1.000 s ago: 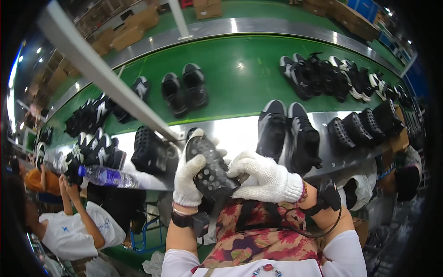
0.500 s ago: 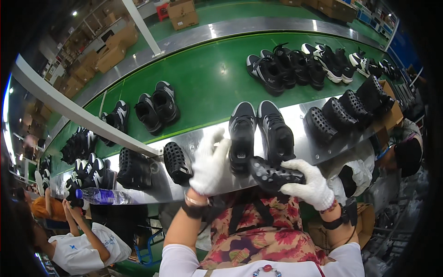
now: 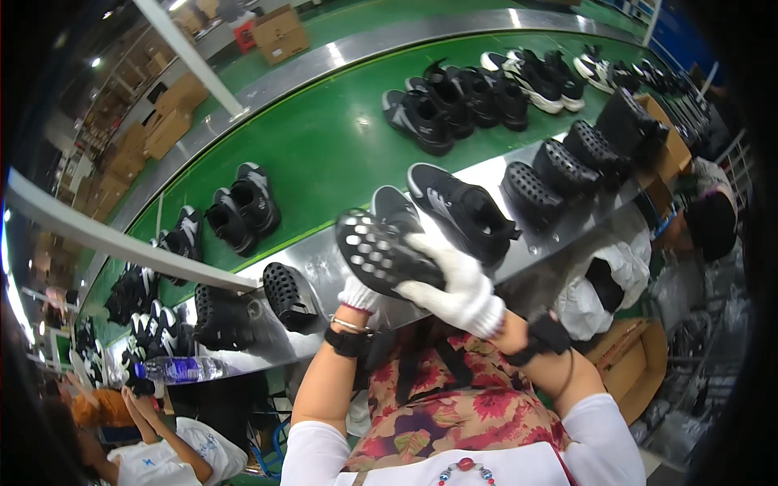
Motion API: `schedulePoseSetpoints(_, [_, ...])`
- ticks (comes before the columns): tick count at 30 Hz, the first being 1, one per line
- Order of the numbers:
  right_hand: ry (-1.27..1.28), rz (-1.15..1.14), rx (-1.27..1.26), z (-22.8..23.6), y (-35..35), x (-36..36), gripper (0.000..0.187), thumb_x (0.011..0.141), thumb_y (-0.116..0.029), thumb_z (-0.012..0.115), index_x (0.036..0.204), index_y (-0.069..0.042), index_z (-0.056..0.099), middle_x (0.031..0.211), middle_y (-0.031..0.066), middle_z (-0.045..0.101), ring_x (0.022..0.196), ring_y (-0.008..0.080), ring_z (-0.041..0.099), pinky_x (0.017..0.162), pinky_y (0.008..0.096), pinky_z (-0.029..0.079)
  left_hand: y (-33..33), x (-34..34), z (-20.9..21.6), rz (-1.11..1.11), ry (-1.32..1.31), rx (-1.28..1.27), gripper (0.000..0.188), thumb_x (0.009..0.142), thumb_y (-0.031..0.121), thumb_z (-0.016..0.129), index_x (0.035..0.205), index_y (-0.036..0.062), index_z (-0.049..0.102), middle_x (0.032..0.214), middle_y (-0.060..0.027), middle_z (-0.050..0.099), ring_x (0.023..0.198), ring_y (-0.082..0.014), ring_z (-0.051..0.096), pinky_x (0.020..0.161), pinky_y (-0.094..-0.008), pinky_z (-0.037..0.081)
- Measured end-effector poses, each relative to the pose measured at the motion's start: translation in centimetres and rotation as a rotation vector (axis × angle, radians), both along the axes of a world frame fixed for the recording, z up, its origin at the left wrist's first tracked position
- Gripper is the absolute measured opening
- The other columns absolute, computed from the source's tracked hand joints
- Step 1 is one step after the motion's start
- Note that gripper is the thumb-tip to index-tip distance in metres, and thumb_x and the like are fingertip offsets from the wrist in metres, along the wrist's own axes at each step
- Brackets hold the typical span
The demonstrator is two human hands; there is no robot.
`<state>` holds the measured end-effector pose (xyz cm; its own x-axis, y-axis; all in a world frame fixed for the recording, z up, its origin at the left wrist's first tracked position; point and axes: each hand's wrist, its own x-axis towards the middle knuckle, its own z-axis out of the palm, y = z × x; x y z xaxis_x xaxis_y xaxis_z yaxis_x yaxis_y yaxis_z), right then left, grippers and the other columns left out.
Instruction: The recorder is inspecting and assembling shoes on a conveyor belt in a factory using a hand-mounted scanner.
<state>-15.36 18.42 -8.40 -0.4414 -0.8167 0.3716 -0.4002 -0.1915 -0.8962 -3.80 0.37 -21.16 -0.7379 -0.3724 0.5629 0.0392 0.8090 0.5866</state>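
In the white-gloved grip of my right hand (image 3: 458, 287) is a black, perforated plastic shoe insert (image 3: 374, 253), raised above the metal ledge with its holed face to the left. My left hand (image 3: 359, 295), gloved too, is behind the insert; only the glove's cuff shows and its fingers are hidden. Partly covered by the insert is a black sneaker (image 3: 395, 202) with a grey toe. Its mate, another black sneaker (image 3: 463, 212), lies slanted just to the right, its opening toward me.
Left on the ledge (image 3: 324, 312) stand two more inserts (image 3: 289, 296); several others (image 3: 531, 194) line its right side. Sneakers (image 3: 243, 209) sit along the green belt (image 3: 324, 154). A water bottle (image 3: 182, 369) lies by a white post (image 3: 121, 243). Another person (image 3: 174, 454) works at lower left.
My right hand has brought the insert left and up, over the left sneaker and in front of my left hand. Both sneakers have tilted from their upright pairing. The view has shifted.
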Motion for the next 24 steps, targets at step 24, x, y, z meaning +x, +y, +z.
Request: schedulePoseSetpoints(24, [-0.886, 0.070, -0.011, 0.9, -2.2, -2.2, 0.050, 0.087, -0.020, 0.076, 0.130, -0.001, 0.058, 0.092, 0.0056, 0.067, 0.062, 0.0084, 0.060, 0.056, 0.0229, 0.049, 0.6, -0.4, 11.1, 0.424, -0.321, 0.961, 0.025, 0.100, 0.024, 0.064, 0.108, 0.0009, 0.066, 0.085, -0.0051, 0.070, 0.087, -0.0149, 0.066, 0.082, -0.0298, 0.053])
